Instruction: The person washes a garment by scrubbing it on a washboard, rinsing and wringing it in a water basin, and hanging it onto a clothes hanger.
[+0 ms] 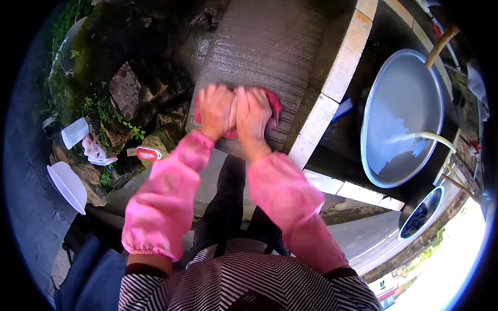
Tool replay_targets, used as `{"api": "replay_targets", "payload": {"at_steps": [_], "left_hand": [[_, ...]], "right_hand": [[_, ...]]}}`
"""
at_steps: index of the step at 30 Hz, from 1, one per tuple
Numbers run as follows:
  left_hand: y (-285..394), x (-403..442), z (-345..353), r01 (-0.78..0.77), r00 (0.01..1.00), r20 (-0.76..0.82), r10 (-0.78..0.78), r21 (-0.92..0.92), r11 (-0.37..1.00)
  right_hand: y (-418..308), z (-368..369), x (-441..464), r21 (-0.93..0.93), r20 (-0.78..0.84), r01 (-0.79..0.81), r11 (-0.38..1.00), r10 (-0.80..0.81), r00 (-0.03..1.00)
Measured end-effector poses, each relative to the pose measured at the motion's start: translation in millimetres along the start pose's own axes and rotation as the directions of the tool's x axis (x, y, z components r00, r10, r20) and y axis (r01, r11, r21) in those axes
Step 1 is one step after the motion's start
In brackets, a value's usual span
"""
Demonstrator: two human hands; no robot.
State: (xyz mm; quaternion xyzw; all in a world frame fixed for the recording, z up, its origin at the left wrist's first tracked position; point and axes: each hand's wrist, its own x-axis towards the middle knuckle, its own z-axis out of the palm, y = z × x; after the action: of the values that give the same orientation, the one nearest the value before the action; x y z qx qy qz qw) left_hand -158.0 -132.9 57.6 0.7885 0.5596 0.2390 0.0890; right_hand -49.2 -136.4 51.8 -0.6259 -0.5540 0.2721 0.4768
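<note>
My left hand [214, 111] and my right hand [252, 115] are side by side, touching, and both press down on a bunched red cloth [275, 106]. Their fingers curl over the cloth, which shows mostly at the outer sides and below the hands. Under it lies a wet, ribbed stone or concrete slab [264, 41]. Pink sleeve covers reach up both forearms. Slight motion blur softens the fingers.
On the right, a large basin of water [402, 124] stands behind a white tiled ledge [348, 57], with a hose [433, 136] over it. A blue brush [342, 109] lies by the ledge. Leftward are rocks [126, 90], a red scrubbing brush [148, 153] and a white bowl [67, 187].
</note>
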Motion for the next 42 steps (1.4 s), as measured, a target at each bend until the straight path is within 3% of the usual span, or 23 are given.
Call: {"api": "replay_targets", "payload": {"at_steps": [2, 3, 5, 7, 8, 10, 11, 12, 13, 16, 18, 21, 24, 26, 29, 32, 34, 37, 40, 42], "left_hand": [[-24.4, 45.5, 16.3, 0.084, 0.991, 0.097, -0.096, 0.112, 0.99], [-25.2, 48.7, 21.4, 0.128, 0.989, 0.051, -0.136, 0.141, 0.982], [-16.4, 56.0, 19.4, 0.212, 0.977, -0.061, -0.204, 0.187, 0.959], [3.3, 48.6, 2.0, 0.323, 0.945, 0.008, -0.327, 0.129, 0.938], [16.3, 36.5, -8.7, 0.38, 0.921, 0.056, -0.386, 0.101, 0.919], [38.0, 6.4, -28.9, 0.343, 0.935, -0.041, -0.351, -0.131, 0.93], [48.3, -9.1, -36.1, 0.297, 0.945, -0.097, -0.313, -0.145, 0.944], [52.9, -22.4, -37.0, 0.252, 0.95, -0.148, -0.275, -0.157, 0.955], [45.7, -34.7, -31.0, 0.109, 0.98, -0.161, -0.118, -0.067, 0.992], [4.0, 0.6, -4.2, 0.051, 0.999, -0.009, -0.051, -0.009, 0.999], [-17.9, 36.2, 12.8, 0.118, 0.992, 0.034, -0.121, 0.072, 0.99], [-11.0, 43.3, 10.6, 0.206, 0.978, -0.004, -0.208, 0.14, 0.968], [20.7, 20.2, -14.1, 0.377, 0.917, -0.113, -0.383, -0.067, 0.924], [44.0, -6.9, -37.9, 0.396, 0.903, -0.106, -0.417, -0.177, 0.901], [41.1, -54.2, -27.9, 0.088, 0.992, -0.088, -0.091, -0.038, 0.995], [-3.9, -7.1, -3.7, 0.064, 0.998, 0.024, -0.064, -0.01, 0.998], [-26.5, 32.2, 10.1, 0.095, 0.995, 0.011, -0.096, 0.061, 0.994], [-18.2, 42.1, 10.3, 0.234, 0.97, 0.023, -0.244, 0.204, 0.95], [14.8, 18.4, -15.6, 0.351, 0.936, -0.032, -0.351, 0.027, 0.936], [39.5, -4.9, -36.9, 0.294, 0.94, -0.129, -0.316, -0.168, 0.941]], "right_hand": [[15.7, 20.0, 54.1, -0.034, 0.08, 0.058, 0.998, -0.056, 0.995], [20.0, 26.0, 72.0, -0.046, 0.149, 0.081, 0.996, -0.073, 0.986], [14.1, 22.4, 64.8, -0.043, 0.116, 0.014, 0.999, -0.009, 0.993], [8.3, 4.7, 52.8, -0.082, 0.173, -0.082, 0.993, 0.096, 0.98], [-1.0, -10.6, 37.3, 0.008, 0.245, -0.184, 0.983, 0.177, 0.953], [-32.1, -36.6, 1.7, 0.087, 0.204, -0.266, 0.96, 0.244, 0.948], [-36.1, -42.6, -17.5, 0.06, 0.184, -0.222, 0.973, 0.208, 0.961], [-38.8, -45.9, -29.2, 0.058, 0.17, -0.173, 0.983, 0.161, 0.972], [-32.6, -39.6, -33.4, 0.047, 0.158, -0.109, 0.993, 0.1, 0.982], [2.9, -2.0, -0.8, -0.029, 0.116, 0.001, 1.0, 0.002, 0.993], [16.5, 14.8, 45.5, -0.101, 0.261, 0.004, 0.995, 0.023, 0.965], [9.0, 10.1, 56.3, -0.047, 0.29, -0.047, 0.998, 0.059, 0.955], [-15.8, -21.4, 23.2, 0.083, 0.244, -0.137, 0.987, 0.113, 0.963], [-33.0, -45.3, -14.5, 0.099, 0.263, -0.224, 0.97, 0.192, 0.946], [-34.4, -42.9, -52.1, 0.049, 0.187, -0.08, 0.996, 0.069, 0.98], [-3.2, -0.8, -5.1, 0.03, 0.132, 0.023, 0.999, -0.026, 0.991], [12.8, 21.7, 38.4, -0.054, 0.217, 0.086, 0.995, -0.073, 0.973], [9.9, 18.0, 56.7, 0.0, 0.261, 0.067, 0.998, -0.065, 0.963], [-13.7, -17.6, 22.4, 0.06, 0.236, -0.059, 0.996, 0.043, 0.971], [-32.4, -41.1, -14.0, 0.055, 0.232, -0.206, 0.977, 0.189, 0.954]]}}
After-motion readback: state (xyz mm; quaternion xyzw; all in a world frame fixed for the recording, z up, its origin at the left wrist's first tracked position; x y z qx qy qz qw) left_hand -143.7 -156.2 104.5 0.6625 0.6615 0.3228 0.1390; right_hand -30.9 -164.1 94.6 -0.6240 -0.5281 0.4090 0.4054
